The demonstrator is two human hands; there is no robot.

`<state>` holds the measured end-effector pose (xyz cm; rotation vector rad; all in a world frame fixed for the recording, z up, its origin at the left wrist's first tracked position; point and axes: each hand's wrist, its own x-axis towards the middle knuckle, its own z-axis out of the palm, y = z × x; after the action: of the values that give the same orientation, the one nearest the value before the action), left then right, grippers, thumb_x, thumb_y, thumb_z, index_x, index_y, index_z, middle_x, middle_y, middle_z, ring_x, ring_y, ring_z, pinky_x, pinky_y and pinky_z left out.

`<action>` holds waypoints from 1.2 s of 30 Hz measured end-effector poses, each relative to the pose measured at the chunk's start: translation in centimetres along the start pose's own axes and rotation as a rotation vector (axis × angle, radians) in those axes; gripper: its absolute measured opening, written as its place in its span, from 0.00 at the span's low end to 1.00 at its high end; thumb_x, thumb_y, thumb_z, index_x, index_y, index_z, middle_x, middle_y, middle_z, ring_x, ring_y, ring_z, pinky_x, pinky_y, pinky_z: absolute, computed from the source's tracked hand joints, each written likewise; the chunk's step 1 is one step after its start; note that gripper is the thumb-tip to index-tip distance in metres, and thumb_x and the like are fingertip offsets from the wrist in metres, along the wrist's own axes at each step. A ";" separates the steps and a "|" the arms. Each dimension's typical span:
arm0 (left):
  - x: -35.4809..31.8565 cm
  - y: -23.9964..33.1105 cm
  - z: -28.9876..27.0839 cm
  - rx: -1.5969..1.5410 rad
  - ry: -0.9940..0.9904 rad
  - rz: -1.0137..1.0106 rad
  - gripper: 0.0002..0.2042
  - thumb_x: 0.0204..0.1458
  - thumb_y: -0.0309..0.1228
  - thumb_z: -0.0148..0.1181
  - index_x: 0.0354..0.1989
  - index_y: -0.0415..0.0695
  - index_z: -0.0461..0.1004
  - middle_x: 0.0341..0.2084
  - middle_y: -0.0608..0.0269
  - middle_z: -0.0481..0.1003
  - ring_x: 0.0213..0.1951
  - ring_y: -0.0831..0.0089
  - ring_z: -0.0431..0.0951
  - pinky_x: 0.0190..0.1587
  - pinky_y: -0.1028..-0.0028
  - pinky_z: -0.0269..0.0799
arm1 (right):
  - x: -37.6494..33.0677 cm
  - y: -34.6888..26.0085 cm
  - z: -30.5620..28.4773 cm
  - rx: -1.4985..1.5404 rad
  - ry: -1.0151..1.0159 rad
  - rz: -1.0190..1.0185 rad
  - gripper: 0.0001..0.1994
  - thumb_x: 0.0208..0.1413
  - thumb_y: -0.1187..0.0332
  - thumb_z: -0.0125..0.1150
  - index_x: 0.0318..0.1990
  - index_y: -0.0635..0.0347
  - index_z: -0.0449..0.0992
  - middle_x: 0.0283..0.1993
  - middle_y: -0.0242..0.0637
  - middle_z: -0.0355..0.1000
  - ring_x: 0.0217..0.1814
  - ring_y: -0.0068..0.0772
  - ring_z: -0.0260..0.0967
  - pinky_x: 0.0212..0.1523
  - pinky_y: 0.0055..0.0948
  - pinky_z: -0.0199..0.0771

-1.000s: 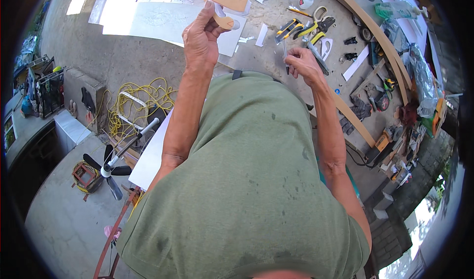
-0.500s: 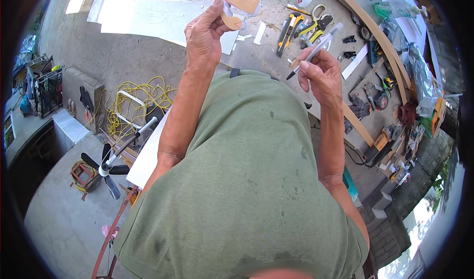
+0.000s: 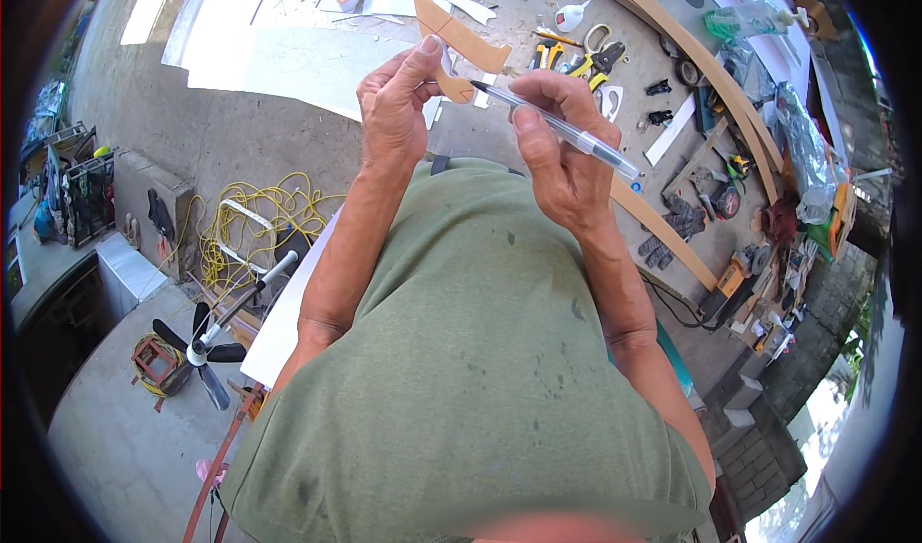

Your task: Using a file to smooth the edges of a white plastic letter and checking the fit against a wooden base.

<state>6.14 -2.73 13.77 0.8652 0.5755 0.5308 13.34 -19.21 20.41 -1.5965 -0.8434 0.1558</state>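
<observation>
My left hand pinches a curved, tan-faced cut-out piece with pencil-like lines and a mark on its face. The piece has a hooked lower end and a wider arm reaching up past the frame's top. In my right hand is a clear-barrelled pen, slanted with its dark tip toward my left hand. That tip meets or nearly meets the rounded lower end of the piece; contact cannot be told for sure. Both hands are raised in front of my green shirt, above the near edge of the table.
White sheets and offcuts lie on the left and far table. Beyond my right hand are a yellow utility knife, yellow-black pliers, long tan strips and grey gloves. At left are yellow cord and a fan.
My right hand has moved left toward the piece, and the pen has swung so its tip points at the piece's lower end. My left hand still holds the piece, which sits slightly lower.
</observation>
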 end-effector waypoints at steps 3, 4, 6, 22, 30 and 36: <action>0.0 0.0 0.0 0.016 -0.022 -0.022 0.14 0.58 0.32 0.64 0.42 0.31 0.78 0.35 0.55 0.80 0.35 0.73 0.81 0.40 0.74 0.78 | 0.1 0.3 0.2 -0.040 -0.005 0.024 0.06 0.56 0.75 0.61 0.41 0.64 0.76 0.31 0.40 0.75 0.29 0.29 0.75 0.30 0.28 0.74; 0.0 0.0 0.0 0.025 -0.029 -0.030 0.14 0.58 0.32 0.63 0.42 0.31 0.78 0.35 0.55 0.81 0.36 0.73 0.81 0.41 0.74 0.78 | 0.2 0.4 0.2 -0.076 -0.022 0.031 0.07 0.55 0.75 0.64 0.41 0.63 0.76 0.31 0.40 0.76 0.30 0.31 0.76 0.31 0.29 0.74; -0.1 0.0 0.2 0.017 -0.026 -0.017 0.14 0.57 0.32 0.65 0.41 0.30 0.79 0.33 0.55 0.81 0.33 0.75 0.81 0.37 0.75 0.79 | 0.4 1.2 0.4 -0.114 -0.022 -0.054 0.09 0.53 0.76 0.65 0.41 0.63 0.76 0.32 0.40 0.76 0.31 0.34 0.76 0.31 0.30 0.75; -0.4 -0.3 0.2 0.045 -0.079 0.015 0.16 0.55 0.31 0.67 0.45 0.30 0.79 0.33 0.60 0.80 0.34 0.79 0.76 0.41 0.78 0.71 | 0.2 1.0 1.0 -0.197 -0.008 -0.126 0.13 0.47 0.82 0.64 0.42 0.63 0.76 0.34 0.42 0.75 0.31 0.41 0.75 0.30 0.34 0.74; -0.4 -0.6 0.1 0.075 -0.090 0.042 0.14 0.55 0.31 0.67 0.43 0.32 0.80 0.34 0.60 0.80 0.35 0.78 0.76 0.41 0.78 0.71 | -0.2 0.9 0.9 -0.210 -0.023 -0.124 0.15 0.47 0.82 0.63 0.45 0.64 0.76 0.35 0.44 0.75 0.33 0.41 0.76 0.32 0.34 0.76; -0.4 -0.7 0.4 0.053 -0.072 0.009 0.14 0.55 0.31 0.67 0.43 0.32 0.80 0.32 0.60 0.80 0.32 0.79 0.76 0.39 0.78 0.72 | -0.2 0.9 1.2 -0.238 -0.019 -0.137 0.15 0.49 0.80 0.62 0.46 0.65 0.76 0.37 0.46 0.75 0.34 0.43 0.76 0.33 0.35 0.76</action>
<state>6.19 -3.57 13.51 0.9336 0.5219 0.4920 12.94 -18.37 19.21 -1.7529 -1.0131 -0.0284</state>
